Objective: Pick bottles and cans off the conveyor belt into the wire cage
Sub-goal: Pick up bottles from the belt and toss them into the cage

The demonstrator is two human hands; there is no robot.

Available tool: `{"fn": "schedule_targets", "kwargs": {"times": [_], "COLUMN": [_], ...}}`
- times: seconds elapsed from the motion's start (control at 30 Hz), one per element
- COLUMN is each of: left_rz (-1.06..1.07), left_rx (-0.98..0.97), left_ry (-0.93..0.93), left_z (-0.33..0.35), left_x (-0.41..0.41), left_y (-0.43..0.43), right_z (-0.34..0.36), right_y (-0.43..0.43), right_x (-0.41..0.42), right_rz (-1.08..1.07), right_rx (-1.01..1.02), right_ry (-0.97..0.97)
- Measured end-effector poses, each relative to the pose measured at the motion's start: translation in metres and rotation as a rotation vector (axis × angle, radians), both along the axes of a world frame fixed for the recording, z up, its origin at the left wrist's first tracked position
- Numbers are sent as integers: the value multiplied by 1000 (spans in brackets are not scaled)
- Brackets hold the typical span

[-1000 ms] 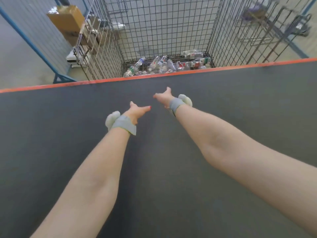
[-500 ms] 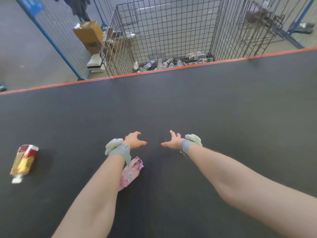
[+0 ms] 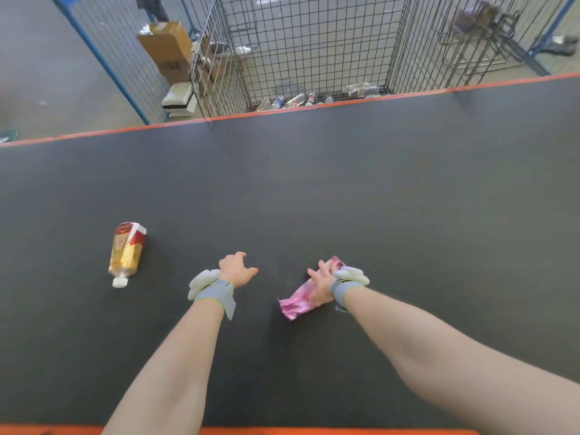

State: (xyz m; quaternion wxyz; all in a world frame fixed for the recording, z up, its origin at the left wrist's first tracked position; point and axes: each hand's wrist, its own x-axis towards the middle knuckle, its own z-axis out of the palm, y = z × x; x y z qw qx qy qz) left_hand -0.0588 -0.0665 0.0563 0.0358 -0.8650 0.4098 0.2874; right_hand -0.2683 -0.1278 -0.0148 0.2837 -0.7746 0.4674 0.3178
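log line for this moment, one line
left hand open, empty | right hand open over pink wrapper, contact unclear | bottle lying on belt

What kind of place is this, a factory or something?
Probably a recycling sorting line: a wide dark conveyor belt carries a bottle, and a wire cage beyond its orange edge holds discarded plastic bottles.

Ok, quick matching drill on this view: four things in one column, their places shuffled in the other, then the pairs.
1. amber plastic bottle with red label and white cap
2. crinkled pink foil wrapper
3. clear plastic bottles
4. brown cardboard box

A. at the bottom of the wire cage
B. lying on the dark conveyor belt, left side
C. outside the cage, beside its left wall
D. on the belt, near the middle

Pairs: 1-B, 2-D, 3-A, 4-C
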Motion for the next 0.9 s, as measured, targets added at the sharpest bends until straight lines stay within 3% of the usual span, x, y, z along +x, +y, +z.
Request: {"fn": "schedule_targets", "kwargs": {"times": [0.13,0.23,0.5,0.63,0.73,0.9], "left_rz": [105,206,310,421,431,695], "left_rx": [-103,-132,-3,-47,-186,-432], "left_ry": [-41,-112,-136,68,162,598], "left_z": [-3,-9,-35,-48,-41,-12], "left_x": [18,39,67,52,36,33], "left_y": [11,15,-12,-35,-64,-170], "right_z": [15,27,22,21,25,39], "right_y": [-14,-20,-50,-77,-105,-187], "right_x": [2,19,46,52,53,63], "right_rz": [-234,-272,-286,-317,-342,-448], "right_rx": [-146,-241,-218,-216,-247,-274], "right_ry": [-66,-135,-269,-302,-313,-337]}}
